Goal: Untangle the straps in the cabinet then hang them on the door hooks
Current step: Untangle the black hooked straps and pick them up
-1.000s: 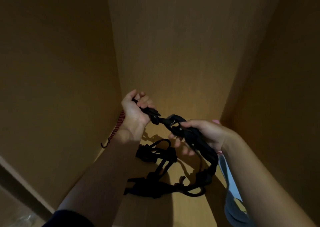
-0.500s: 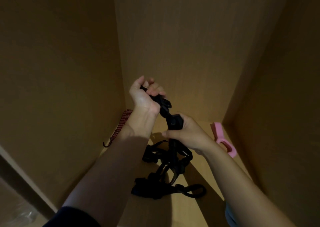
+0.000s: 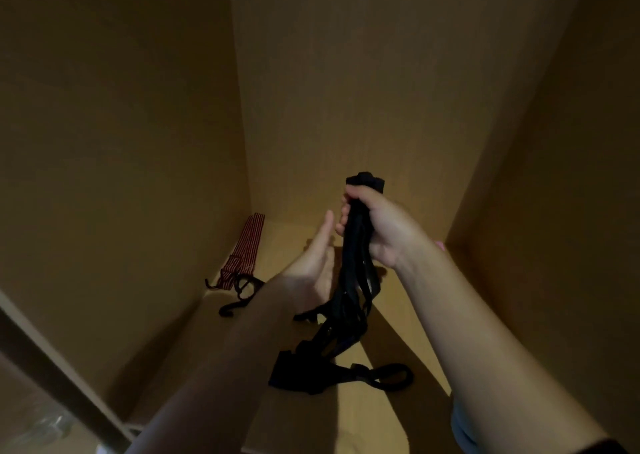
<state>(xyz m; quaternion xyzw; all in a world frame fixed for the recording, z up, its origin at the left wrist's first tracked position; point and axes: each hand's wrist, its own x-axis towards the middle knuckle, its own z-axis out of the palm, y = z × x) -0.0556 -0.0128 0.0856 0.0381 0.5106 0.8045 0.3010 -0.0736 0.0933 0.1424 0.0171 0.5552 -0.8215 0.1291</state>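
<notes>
A tangle of black straps [image 3: 349,301] hangs inside the wooden cabinet. My right hand [image 3: 381,228] is shut on its upper part, and a black end sticks out above my fist. The lower loops and a wide black piece rest on the cabinet floor [image 3: 391,332]. My left hand [image 3: 313,263] is flat with fingers straight, just left of the hanging straps, holding nothing. A red striped strap [image 3: 244,252] with dark hooks lies in the back left corner of the floor.
The cabinet's left wall [image 3: 121,176], back wall [image 3: 363,90] and right wall [image 3: 554,211] close in on three sides. The pink item in the back right corner is almost hidden behind my right wrist. A dark frame edge [image 3: 62,381] crosses the lower left.
My left hand has let go of the black straps and dropped, flat, beside them. My right hand has risen and now grips the bunch alone, lifting it higher.
</notes>
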